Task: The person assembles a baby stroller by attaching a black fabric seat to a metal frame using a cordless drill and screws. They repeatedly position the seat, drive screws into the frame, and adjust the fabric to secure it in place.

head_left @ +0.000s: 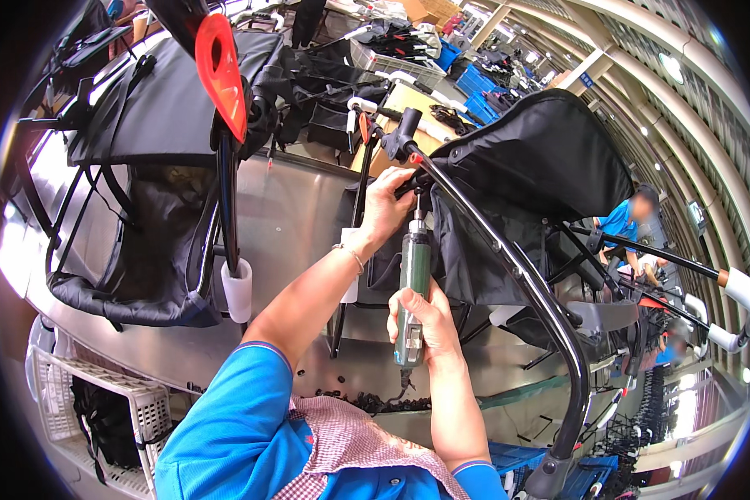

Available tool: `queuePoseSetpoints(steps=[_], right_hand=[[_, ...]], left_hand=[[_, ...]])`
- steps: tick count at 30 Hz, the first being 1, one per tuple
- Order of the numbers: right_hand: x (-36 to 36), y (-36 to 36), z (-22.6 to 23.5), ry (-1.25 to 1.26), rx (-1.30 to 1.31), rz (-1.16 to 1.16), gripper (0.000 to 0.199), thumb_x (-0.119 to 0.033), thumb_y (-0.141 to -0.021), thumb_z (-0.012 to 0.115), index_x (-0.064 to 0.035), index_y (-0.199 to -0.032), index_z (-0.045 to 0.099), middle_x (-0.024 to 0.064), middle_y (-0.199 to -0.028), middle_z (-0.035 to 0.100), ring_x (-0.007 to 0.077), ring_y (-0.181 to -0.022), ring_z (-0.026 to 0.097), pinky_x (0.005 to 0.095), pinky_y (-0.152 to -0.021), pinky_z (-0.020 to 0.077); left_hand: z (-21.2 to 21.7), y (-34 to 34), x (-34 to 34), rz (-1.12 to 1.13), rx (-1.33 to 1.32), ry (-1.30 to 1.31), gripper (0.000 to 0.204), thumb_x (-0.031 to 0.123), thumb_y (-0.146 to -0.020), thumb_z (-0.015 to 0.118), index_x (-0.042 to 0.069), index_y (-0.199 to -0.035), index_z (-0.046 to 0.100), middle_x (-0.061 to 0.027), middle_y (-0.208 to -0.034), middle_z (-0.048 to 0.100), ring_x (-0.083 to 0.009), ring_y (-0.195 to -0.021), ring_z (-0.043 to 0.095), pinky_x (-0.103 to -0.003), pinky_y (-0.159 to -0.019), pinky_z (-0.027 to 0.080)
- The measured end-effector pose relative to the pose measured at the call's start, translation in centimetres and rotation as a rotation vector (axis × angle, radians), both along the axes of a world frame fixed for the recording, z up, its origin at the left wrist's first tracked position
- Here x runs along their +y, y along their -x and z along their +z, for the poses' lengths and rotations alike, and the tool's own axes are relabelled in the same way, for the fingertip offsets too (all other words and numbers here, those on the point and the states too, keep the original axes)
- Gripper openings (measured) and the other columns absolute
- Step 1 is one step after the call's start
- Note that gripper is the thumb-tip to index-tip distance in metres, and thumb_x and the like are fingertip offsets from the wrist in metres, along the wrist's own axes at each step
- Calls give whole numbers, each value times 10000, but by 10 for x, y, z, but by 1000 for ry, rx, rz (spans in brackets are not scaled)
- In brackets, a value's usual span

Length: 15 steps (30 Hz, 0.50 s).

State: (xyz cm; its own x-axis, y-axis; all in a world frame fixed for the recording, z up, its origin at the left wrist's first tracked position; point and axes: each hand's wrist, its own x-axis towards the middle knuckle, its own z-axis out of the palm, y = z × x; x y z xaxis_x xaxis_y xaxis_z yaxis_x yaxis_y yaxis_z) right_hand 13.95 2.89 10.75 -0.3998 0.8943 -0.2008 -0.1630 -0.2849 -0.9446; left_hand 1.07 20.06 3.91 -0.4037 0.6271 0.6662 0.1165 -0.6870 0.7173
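Okay, our right hand (429, 321) is wrapped round the green power screwdriver (415, 262), its bit (418, 203) pointing away near the black tubular frame (517, 272); likely rigid, moderately heavy, best held round the body. Our left hand (385, 207) curls half-open beside the bit, exact hold hidden.

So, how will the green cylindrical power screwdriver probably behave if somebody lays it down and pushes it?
The green cylindrical power screwdriver would probably feel rigid, given its hard-looking casing and silver metal nose. Its rounded body could roll, though the thin black cord at its lower end may drag and hold it back.
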Motion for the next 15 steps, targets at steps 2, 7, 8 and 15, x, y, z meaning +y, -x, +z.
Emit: queuePoseSetpoints(steps=[2, 7, 8, 15], right_hand=[[1, 1, 2, 7, 11, -8, 599, -314, -745, 807, -56, -1115, 414, 53, -698, 548, 161, -478, 575, 287, -417, 485], [1, -1, -1, -11, -2, -20, 603, -300, -742, 811, -57, -1124, 412, 52, -698, 545, 160, -467, 569, 288, -409, 478], [1, -1, -1, -13, 1, -16, 605, -299, -742, 811, -59, -1128, 412, 52, -696, 545, 161, -466, 569, 289, -408, 476], [-1, 1, 0, 29, 74, 10, 651, -353, -758, 787, -65, -1199, 405, 62, -698, 557, 172, -472, 570, 295, -412, 475]], left_hand=[[3, 2, -2, -92, -13, -4, 386, -113, -687, 635, -29, -1062, 601, -107, -1057, 622, -191, -1005, 592, -274, -918, 448], [7, 22, -11, -526, -167, 189, 371, 44, -823, 621, -14, -1188, 585, 12, -1150, 572, -106, -1044, 527, -234, -944, 395], [8, 21, -10, -525, -188, 186, 336, 57, -830, 625, -17, -1157, 599, 1, -1078, 561, -111, -1014, 530, -234, -924, 396], [9, 12, -5, -461, -267, 151, 192, 62, -856, 650, -31, -1023, 631, -27, -917, 531, -123, -881, 533, -233, -822, 419]])
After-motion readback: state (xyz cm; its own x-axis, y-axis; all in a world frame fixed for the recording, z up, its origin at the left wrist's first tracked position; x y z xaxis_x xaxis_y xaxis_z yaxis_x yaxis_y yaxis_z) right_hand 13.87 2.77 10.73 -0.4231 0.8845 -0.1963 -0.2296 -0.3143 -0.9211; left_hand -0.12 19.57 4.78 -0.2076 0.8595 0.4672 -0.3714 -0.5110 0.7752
